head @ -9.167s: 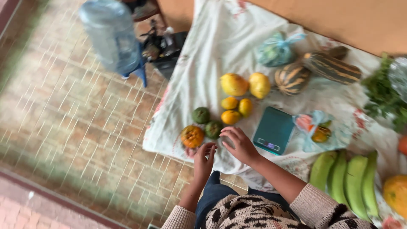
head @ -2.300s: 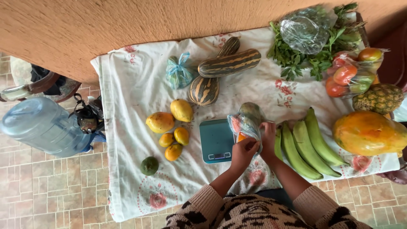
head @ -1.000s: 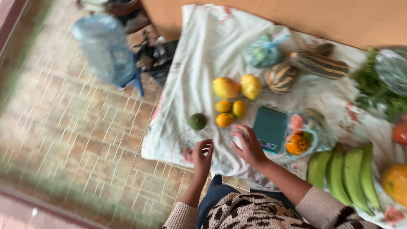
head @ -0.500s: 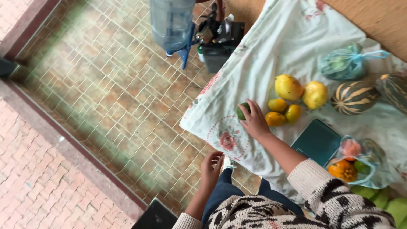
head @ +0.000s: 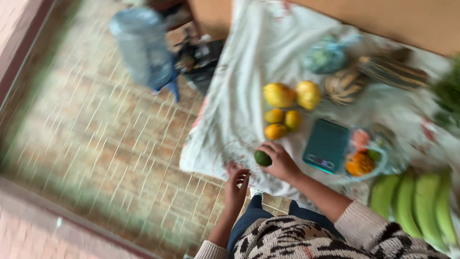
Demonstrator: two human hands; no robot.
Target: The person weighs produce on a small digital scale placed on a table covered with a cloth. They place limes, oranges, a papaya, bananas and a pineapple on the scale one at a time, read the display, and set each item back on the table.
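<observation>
Gripping the dark green fruit [head: 262, 158] in our right hand [head: 280, 163], we have the fingers curled round it from the right and above, near the left edge of the desk [head: 225, 120] on its white flowered cloth. Half a second ago that same hand was only laid on the fruit, farther out on the cloth beside the small orange fruits [head: 280, 122]; now the fruit sits lower and nearer to us, so we judge it has been picked up or at least dragged toward the near edge. The frame is smeared by head motion, so we cannot be sure whether it has left the cloth.

Our left hand [head: 236, 186] hangs just off the near edge of the desk, fingers spread and loosely curved, holding nothing, just below the fruit as though ready to receive it.

To the right lies the teal kitchen scale [head: 327, 145], its platform bare, and beyond it the clear bag of fruit [head: 366, 156], which already holds orange and green pieces. Green bananas [head: 417, 201] lie at the near right. With the last loose green fruit now in hand, the gathering looks nearly done.
</observation>
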